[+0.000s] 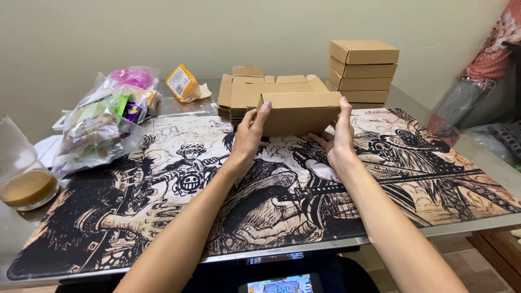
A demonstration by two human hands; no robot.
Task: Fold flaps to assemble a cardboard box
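Head view of a box-folding bench. The left hand and the right hand grip one small brown cardboard box between them, each hand pressed flat against an end panel with the fingers wrapped over the top edge. The box is held upright over the far middle of the illustrated desk mat; whether its underside touches the mat cannot be told, as the hands hide the lower corners. Its walls stand square and its lid appears shut, so this box seems near the end of its folding.

Finished work: a stack of folded boxes, closed and lying one on another, stands near the far right corner of the table, just behind the right hand.

Work left: a pile of flat box blanks, unfolded and lying level, rests at the far edge of the table directly behind the held box. The pile looks several sheets thick, so a good share of the folding seems to remain.

Other things: clear plastic bags of small packets lie by the far left corner, a yellow packet beyond them, and a glass of brown drink at the left edge. A phone lies below the near edge.
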